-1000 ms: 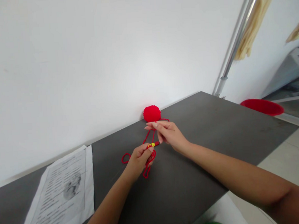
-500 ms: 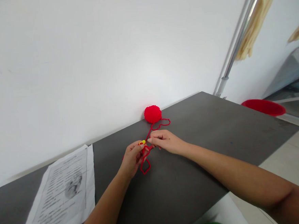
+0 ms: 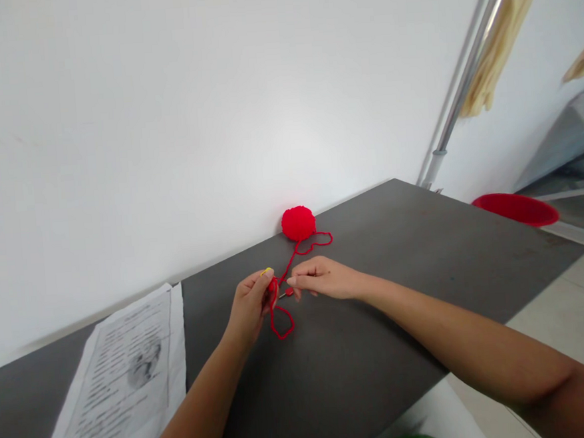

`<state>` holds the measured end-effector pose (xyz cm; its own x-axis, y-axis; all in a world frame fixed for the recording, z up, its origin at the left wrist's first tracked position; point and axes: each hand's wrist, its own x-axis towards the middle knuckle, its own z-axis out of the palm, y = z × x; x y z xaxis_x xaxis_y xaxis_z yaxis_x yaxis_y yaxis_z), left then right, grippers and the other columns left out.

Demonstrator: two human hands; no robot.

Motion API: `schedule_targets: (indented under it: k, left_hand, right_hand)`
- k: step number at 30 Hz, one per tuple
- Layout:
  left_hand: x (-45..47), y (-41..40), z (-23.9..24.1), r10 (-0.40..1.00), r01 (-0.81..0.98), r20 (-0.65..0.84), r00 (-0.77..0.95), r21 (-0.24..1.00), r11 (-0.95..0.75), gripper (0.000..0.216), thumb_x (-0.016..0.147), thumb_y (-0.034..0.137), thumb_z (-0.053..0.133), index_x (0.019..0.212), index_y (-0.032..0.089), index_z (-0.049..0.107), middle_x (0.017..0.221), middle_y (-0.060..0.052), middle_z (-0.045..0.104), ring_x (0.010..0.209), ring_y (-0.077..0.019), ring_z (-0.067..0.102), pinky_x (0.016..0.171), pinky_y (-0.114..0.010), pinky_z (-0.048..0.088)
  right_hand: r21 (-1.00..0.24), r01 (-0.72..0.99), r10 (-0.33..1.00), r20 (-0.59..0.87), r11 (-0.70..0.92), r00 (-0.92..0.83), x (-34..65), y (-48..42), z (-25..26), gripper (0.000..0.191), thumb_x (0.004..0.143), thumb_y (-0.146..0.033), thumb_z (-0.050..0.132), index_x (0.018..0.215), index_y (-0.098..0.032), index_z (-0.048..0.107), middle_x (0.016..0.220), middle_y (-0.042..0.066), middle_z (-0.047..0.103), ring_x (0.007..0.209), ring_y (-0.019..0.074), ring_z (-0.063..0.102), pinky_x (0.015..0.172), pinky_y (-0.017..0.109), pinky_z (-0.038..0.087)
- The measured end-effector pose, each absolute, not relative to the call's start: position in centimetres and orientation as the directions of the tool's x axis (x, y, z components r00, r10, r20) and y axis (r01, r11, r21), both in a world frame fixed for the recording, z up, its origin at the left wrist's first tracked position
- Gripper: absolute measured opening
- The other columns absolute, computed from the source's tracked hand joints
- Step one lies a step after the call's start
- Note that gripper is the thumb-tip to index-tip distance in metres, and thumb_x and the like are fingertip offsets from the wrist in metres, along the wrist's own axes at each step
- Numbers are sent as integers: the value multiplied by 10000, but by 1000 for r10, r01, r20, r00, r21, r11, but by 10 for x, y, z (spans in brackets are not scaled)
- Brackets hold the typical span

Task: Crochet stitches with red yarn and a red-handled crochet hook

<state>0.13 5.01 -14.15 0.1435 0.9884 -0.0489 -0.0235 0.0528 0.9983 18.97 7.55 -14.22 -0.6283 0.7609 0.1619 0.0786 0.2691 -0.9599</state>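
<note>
My left hand is closed in a pinch on red yarn, which hangs from the fingers in a loop. A small yellow clip, like a stitch marker, pokes out at the left thumb tip. Just to the right, my right hand has its fingers curled and thumb pressed in; what they hold, if anything, is hidden. Between the hands shows a small thin metal tool with a red end, close to the right fingertips; its kind is unclear. A strand runs back to the red yarn ball by the wall.
A printed sheet lies on the dark grey table at the left. White wall rises behind. Beyond the right edge are a metal pole, hanging cream gloves and a red basin.
My left hand has shifted slightly left with the yarn and yellow clip, widening the gap between the hands. The red-ended tool now shows in that gap. The ball stays put.
</note>
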Motion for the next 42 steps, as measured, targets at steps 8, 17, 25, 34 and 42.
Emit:
schedule_targets:
  k: [8,17,25,34,42]
  left_hand:
    - [3,49,-141,983,-3,-42,176,999,43,512,794,593,680,530,210,467,394,65,404,388,-71,275,433,-241,207]
    - [15,42,-154,958,66,-134,252,990,121,530,692,650,764,571,194,523,437,66,433,385,-65,298,409,-222,177]
    - [1,48,-134,993,-106,49,109,994,-37,524,825,587,694,563,202,454,441,71,400,431,-70,299,450,-222,233]
    - [13,45,-149,976,-179,-21,219,982,61,530,767,630,736,596,202,474,436,84,413,369,-53,302,399,-208,229]
    - [33,34,-158,946,-171,-79,313,976,138,533,785,653,695,603,199,484,424,81,425,354,-50,306,391,-206,237]
  right_hand:
    - [-981,-48,890,191,188,-413,187,85,-153,353,868,-515,694,900,-174,783,803,32,710,649,129,571,504,202,418]
    - [-956,-287,973,113,51,-202,194,94,-155,527,919,-578,536,1216,-173,700,686,2,703,397,62,372,367,205,233]
    - [-988,-144,846,33,-52,-532,191,88,-157,295,859,-388,726,727,-124,724,389,-57,558,322,48,418,355,150,274]
    - [-906,-418,820,185,-72,-542,186,77,-146,427,844,-597,687,793,-173,709,553,-52,566,450,57,434,430,167,353]
    - [-910,-410,921,210,61,-327,177,78,-154,391,877,-576,640,1000,-227,765,1110,71,736,1004,190,633,809,292,485]
